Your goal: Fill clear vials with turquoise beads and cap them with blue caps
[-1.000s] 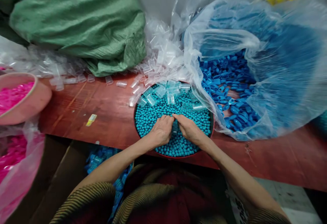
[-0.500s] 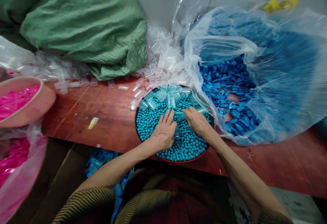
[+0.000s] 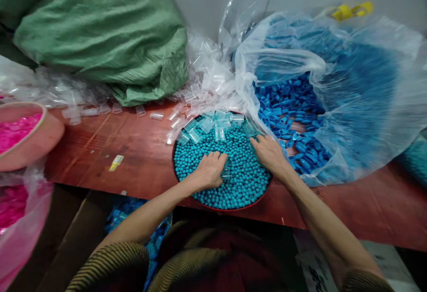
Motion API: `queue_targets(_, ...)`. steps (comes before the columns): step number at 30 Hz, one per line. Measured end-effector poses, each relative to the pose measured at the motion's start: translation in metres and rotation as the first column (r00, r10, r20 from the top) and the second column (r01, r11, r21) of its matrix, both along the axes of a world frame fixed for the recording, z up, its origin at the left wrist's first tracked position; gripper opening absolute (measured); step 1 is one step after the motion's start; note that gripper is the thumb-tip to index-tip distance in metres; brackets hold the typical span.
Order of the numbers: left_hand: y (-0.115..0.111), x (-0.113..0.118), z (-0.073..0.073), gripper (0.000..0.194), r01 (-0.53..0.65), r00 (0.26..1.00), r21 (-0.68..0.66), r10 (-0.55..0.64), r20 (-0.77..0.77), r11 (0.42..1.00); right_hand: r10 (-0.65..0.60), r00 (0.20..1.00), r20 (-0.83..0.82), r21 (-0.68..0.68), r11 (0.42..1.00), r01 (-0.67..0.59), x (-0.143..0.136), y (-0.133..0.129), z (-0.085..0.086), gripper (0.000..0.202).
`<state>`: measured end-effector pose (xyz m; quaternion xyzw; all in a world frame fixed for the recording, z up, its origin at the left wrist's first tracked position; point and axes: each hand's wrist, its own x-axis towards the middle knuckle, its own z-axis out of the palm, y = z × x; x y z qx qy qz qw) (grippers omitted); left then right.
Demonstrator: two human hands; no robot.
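Observation:
A round red-rimmed tray (image 3: 223, 208) holds a bed of small turquoise beads (image 3: 233, 194). Over the beads in the tray's middle is my left hand (image 3: 211, 170), fingers bent and closed around a short clear plastic tube (image 3: 226, 172) that shows beside the thumb. My right hand (image 3: 269, 153) is at the tray's right side with its fingers curled down at the beads; what they grip is hidden. Close to those fingertips lies a clear piece (image 3: 251, 131). More clear tubes (image 3: 219, 133) rest on the beads at the back of the tray.
Behind the tray is a heap of clear tubes (image 3: 213, 76) beside a green sack (image 3: 100, 38). On the right, a translucent bag (image 3: 360, 105) opens over blue plastic pieces (image 3: 300, 145). A pink basin (image 3: 50, 132) stands left on the red-brown table (image 3: 140, 145), near a small yellow-and-clear piece (image 3: 116, 163).
My right hand has moved right and away from my left hand, toward the tray's edge. My left fingers have drawn in and curled. The whole view has shifted slightly.

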<state>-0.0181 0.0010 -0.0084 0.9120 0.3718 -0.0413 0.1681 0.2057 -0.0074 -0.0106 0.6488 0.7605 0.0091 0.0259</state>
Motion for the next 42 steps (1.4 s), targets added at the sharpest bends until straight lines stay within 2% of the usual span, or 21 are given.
queue_targets(3, -0.002, -0.005, -0.003, 0.053, -0.035, 0.998, 0.004, 0.035, 0.054, 0.999, 0.017, 0.996, 0.089, -0.012, 1.0, -0.016, 0.007, 0.01, -0.002, 0.026)
queue_targets(6, -0.005, -0.011, -0.007, 0.066, -0.052, 0.989, -0.02, 0.054, 0.135, 0.998, 0.047, 0.997, 0.067, 0.011, 0.999, -0.048, -0.001, 0.011, -0.008, 0.028)
queue_targets(9, -0.005, -0.014, -0.01, 0.062, -0.039, 0.988, -0.047, 0.045, 0.15, 0.998, 0.032, 0.999, 0.03, -0.017, 0.999, -0.032, -0.009, 0.008, -0.011, 0.031)
queue_targets(11, -0.004, -0.015, -0.012, 0.056, -0.036, 0.983, -0.068, 0.048, 0.179, 0.997, 0.017, 0.998, -0.065, -0.036, 0.999, -0.02, -0.009, 0.007, -0.012, 0.032)
queue_targets(13, -0.003, -0.016, -0.016, 0.056, -0.058, 0.96, -0.089, 0.08, 0.268, 0.994, 0.03, 0.957, -0.29, 0.016, 1.0, -0.027, -0.009, 0.009, -0.011, 0.028)
queue_targets(14, -0.003, -0.016, -0.018, 0.058, -0.07, 0.941, -0.096, 0.097, 0.323, 0.993, 0.056, 0.899, -0.434, 0.068, 0.997, -0.029, -0.009, 0.009, -0.011, 0.024)
queue_targets(16, -0.004, -0.016, -0.02, 0.061, -0.078, 0.904, -0.096, 0.111, 0.412, 0.992, 0.102, 0.722, -0.685, 0.156, 0.988, 0.008, -0.015, 0.008, -0.012, 0.021)
queue_targets(18, -0.004, -0.016, -0.02, 0.062, -0.049, 0.89, -0.097, 0.088, 0.448, 0.994, 0.076, 0.547, -0.834, 0.145, 0.986, 0.083, -0.026, 0.005, -0.016, 0.022)
queue_targets(20, -0.004, -0.015, -0.02, 0.062, -0.018, 0.892, -0.119, 0.069, 0.447, 0.993, -0.024, 0.41, -0.912, 0.041, 0.988, 0.147, -0.039, 0.0, -0.022, 0.024)
queue_targets(23, -0.002, -0.012, -0.019, 0.062, -0.005, 0.894, -0.143, 0.069, 0.443, 0.99, -0.133, 0.245, -0.96, -0.097, 0.983, 0.155, -0.053, -0.006, -0.033, 0.023)
queue_targets(26, -0.001, -0.01, -0.021, 0.062, 0.022, 0.895, -0.126, 0.037, 0.444, 0.992, -0.159, 0.173, -0.972, -0.137, 0.982, 0.132, -0.057, -0.011, -0.042, 0.017)
queue_targets(28, 0.0, -0.009, -0.023, 0.063, 0.039, 0.892, -0.119, 0.019, 0.452, 0.992, -0.184, 0.188, -0.965, -0.164, 0.98, 0.114, -0.056, -0.015, -0.044, 0.015)
queue_targets(30, 0.001, -0.008, -0.024, 0.069, 0.03, 0.886, -0.129, 0.034, 0.463, 0.991, -0.202, 0.248, -0.948, -0.185, 0.979, 0.088, -0.054, -0.019, -0.042, 0.014)
queue_targets(33, 0.001, -0.005, -0.023, 0.086, -0.009, 0.898, -0.138, 0.069, 0.435, 0.99, -0.171, 0.416, -0.893, -0.15, 0.985, 0.082, -0.056, -0.027, -0.037, 0.021)
queue_targets(35, 0.0, -0.003, -0.023, 0.089, -0.02, 0.921, -0.124, 0.066, 0.383, 0.992, -0.083, 0.54, -0.838, -0.053, 0.996, 0.071, -0.06, -0.031, -0.034, 0.028)
queue_targets(38, -0.004, 0.002, -0.023, 0.073, -0.071, 0.94, -0.1, 0.1, 0.325, 0.992, 0.094, 0.682, -0.726, 0.104, 0.994, -0.026, -0.064, -0.034, -0.032, 0.035)
queue_targets(40, -0.007, 0.003, -0.023, 0.061, -0.123, 0.931, -0.081, 0.143, 0.336, 0.989, 0.162, 0.726, -0.669, 0.155, 0.985, -0.078, -0.064, -0.033, -0.031, 0.037)
queue_targets(42, -0.01, -0.003, -0.02, 0.057, -0.146, 0.915, -0.046, 0.153, 0.374, 0.988, 0.158, 0.74, -0.654, 0.181, 0.982, -0.05, -0.062, -0.032, -0.028, 0.035)
